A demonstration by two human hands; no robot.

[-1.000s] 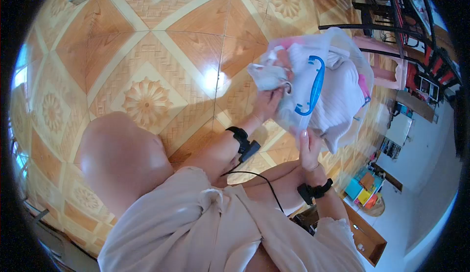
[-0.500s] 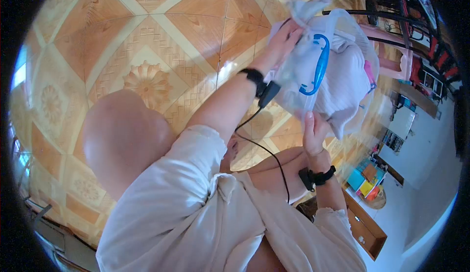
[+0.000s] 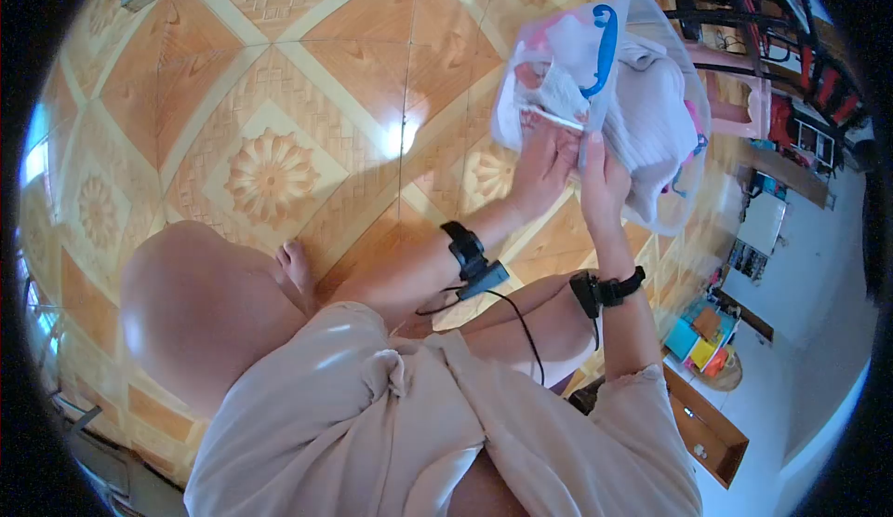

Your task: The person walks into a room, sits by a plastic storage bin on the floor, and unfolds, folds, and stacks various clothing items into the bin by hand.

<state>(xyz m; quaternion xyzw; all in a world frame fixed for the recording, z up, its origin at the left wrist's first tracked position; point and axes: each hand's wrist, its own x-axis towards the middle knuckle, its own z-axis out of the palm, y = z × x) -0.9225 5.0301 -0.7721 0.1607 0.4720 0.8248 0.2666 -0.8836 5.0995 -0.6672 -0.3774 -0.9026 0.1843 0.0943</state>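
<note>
In front of me is a translucent plastic container with a blue handle and white fabric bundled inside. My left hand is at its near edge, fingers closed on a small white cloth; the fingertips are partly hidden. Right beside it, my right hand grips the container's rim, thumb on top and the other fingers mostly out of sight. Pink and reddish patches show through the container's left part. Black straps with small devices circle both wrists.
Patterned tile floor spreads to the left, and my bent knee is at lower left. A pink stool and dark chair rails stand behind the container. An open wooden drawer lies at lower right. A black cable hangs from my left wrist.
My left hand has come back from the container's far left side to the near rim, next to my right hand. The container and my right hand have shifted slightly up in view.
</note>
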